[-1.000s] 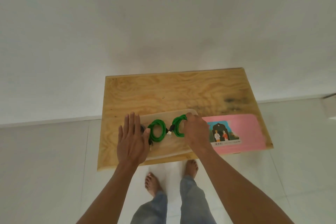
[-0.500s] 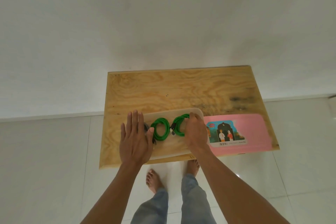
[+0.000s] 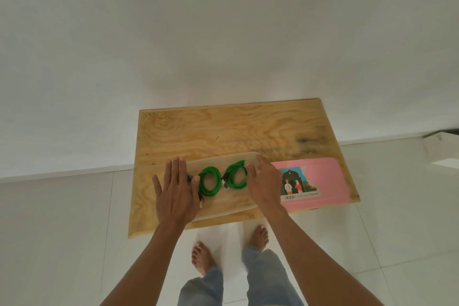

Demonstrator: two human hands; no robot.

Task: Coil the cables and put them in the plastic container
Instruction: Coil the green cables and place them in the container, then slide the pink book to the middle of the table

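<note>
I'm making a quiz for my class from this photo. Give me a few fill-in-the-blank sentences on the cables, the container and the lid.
1. Both coiled cables are ____ in colour.
2. The number of coils inside the plastic container is ____.
3. The pink lid lies to the container's ____.
4. The left hand has its fingers ____.

Missing words: green; two; right; straight

**Colours on and around the board**

Two bright green cable coils [image 3: 210, 181] [image 3: 237, 175], black at the plug ends. Translucent, milky container [image 3: 223, 208]. Board [image 3: 223, 131] pale yellow-tan, swirling brown grain, dark smudges on its right side. Flat pink lid [image 3: 330, 181] with a teal-and-dark printed label showing two small figures. White wall, white glossy floor tiles. Faded blue jeans [image 3: 206, 288].
</note>
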